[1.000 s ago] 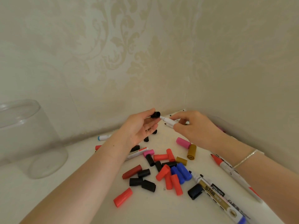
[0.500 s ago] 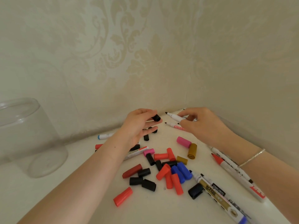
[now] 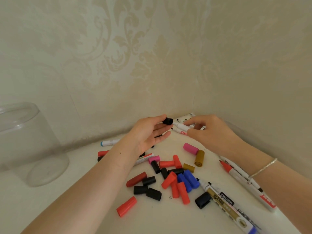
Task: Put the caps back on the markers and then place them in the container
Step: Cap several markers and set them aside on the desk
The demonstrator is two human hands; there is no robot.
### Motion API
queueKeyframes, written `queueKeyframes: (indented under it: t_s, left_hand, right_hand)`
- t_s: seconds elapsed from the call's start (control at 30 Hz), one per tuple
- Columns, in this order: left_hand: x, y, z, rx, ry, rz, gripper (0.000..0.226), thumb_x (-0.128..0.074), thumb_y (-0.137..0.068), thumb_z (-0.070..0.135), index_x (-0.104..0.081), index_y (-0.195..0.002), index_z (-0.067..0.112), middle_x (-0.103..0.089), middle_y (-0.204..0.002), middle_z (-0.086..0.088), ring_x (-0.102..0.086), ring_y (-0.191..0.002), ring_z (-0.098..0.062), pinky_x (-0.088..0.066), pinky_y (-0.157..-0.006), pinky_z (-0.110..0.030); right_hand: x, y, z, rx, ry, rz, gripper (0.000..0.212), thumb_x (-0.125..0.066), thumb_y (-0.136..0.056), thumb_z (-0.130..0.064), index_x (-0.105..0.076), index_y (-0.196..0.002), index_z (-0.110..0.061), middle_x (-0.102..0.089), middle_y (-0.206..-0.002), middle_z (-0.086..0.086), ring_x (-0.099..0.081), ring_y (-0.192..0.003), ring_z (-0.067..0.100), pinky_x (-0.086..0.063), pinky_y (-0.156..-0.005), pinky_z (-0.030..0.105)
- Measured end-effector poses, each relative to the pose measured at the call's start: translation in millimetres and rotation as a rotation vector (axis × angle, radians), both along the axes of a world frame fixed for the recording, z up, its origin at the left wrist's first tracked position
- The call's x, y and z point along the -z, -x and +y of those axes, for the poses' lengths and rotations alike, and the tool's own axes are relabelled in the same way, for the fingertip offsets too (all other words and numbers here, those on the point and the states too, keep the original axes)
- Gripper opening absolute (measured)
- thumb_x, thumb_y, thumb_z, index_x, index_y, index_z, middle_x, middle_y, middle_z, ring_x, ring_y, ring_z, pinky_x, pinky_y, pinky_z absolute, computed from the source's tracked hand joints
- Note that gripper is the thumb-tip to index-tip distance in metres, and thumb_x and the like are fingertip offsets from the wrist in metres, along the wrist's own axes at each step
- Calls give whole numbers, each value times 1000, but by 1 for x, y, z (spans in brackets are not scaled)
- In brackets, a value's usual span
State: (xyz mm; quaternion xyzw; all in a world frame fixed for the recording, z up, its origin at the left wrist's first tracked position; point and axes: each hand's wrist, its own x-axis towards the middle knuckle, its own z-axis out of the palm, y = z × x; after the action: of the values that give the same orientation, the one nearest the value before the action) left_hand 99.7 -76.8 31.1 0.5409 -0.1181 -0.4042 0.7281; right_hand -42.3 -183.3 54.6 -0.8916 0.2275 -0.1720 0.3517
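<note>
My left hand (image 3: pixel 148 134) pinches a small black cap (image 3: pixel 168 121) between thumb and forefinger, its open end facing right. My right hand (image 3: pixel 212 132) grips a white marker (image 3: pixel 183 127), whose tip points left and sits right at the cap's mouth. A second uncapped white marker (image 3: pixel 179 132) lies just below it on the table. The clear plastic container (image 3: pixel 32 149) stands at the far left. Loose caps lie in a heap (image 3: pixel 173 179) near the middle: red, black, blue, pink and gold.
Several uncapped markers (image 3: pixel 236 176) lie along the right wall under my right forearm, with a gold one (image 3: pixel 224 205) at the front right. A blue-ended marker (image 3: pixel 108 142) lies by the back wall. Papered walls close off the corner behind and to the right.
My right hand has brought the white marker leftward, and its tip now meets the black cap. My left hand has turned palm up, its lower fingers uncurled.
</note>
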Motion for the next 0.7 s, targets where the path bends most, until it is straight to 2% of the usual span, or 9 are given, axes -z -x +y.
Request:
queueKeyframes:
  t_s: [0.07,0.17,0.23,0.3,0.37,0.4,0.53,0.6,0.7]
  left_hand:
    - [0,2,0,-10,-4,-46,7,-63,-91,12,-60,-94,7,-73,-86,-9,-71,-80,-17,-59,-71,-30]
    - [1,5,-1,-14,-28,-165,10,-65,-90,9,-55,-90,8,-74,-93,-11,-72,-84,-19,-59,-77,-32]
    - [1,9,-2,15,-40,-219,9,-64,-90,10,-56,-93,8,-74,-97,-13,-73,-87,-20,-58,-76,-32]
    - [-2,10,-3,33,-42,-261,12,-63,-92,12,-59,-101,6,-73,-97,-11,-73,-87,-20,-58,-75,-31]
    - [-9,8,-3,52,-74,-308,15,-59,-93,15,-64,-104,5,-72,-89,-8,-72,-77,-16,-57,-70,-28]
    - [-12,8,-4,70,-113,-355,16,-56,-93,16,-66,-98,4,-69,-80,-7,-68,-68,-14,-55,-64,-26]
    - [-17,12,-8,91,-202,-590,26,-53,-95,22,-59,-75,8,-50,-48,-2,-39,-41,-13,-33,-41,-21]
    - [-15,14,-10,42,-166,-614,28,-53,-96,23,-57,-72,8,-44,-42,1,-32,-37,-12,-27,-37,-20]
    - [-13,18,-14,-34,-112,-563,19,-53,-94,16,-59,-82,3,-40,-39,0,-28,-33,-11,-23,-36,-19]
  right_hand:
    - [1,0,-1,-5,7,12,16,-58,-88,-25,-60,-88,-40,-68,-86,0,-47,-55,11,-40,-48,18]
    - [4,0,-2,5,80,47,20,-57,-88,-26,-66,-104,-35,-63,-85,-8,-52,-59,12,-47,-56,23]
    - [6,0,-1,8,136,39,26,-57,-88,-23,-66,-111,-32,-60,-83,-11,-54,-60,11,-49,-59,29]
    - [7,-1,1,-13,174,11,28,-54,-89,-20,-64,-113,-30,-61,-83,-8,-52,-59,10,-46,-57,28]
    - [7,-2,3,-47,176,-23,30,-54,-89,-18,-62,-116,-29,-60,-84,-7,-52,-60,8,-43,-54,23]
    - [7,-3,4,-65,175,-34,29,-54,-89,-18,-60,-115,-28,-59,-85,-7,-53,-61,8,-43,-53,22]
    - [1,-8,11,-82,206,-101,15,-58,-90,-27,-63,-104,-23,-63,-82,-2,-61,-69,21,-49,-60,32]
    - [-3,-12,14,-58,210,-121,11,-59,-90,-28,-63,-98,-23,-63,-80,0,-61,-67,25,-49,-58,35]
    - [-5,-16,17,-31,257,-137,7,-60,-89,-26,-65,-91,-21,-62,-76,-1,-60,-66,25,-48,-58,35]
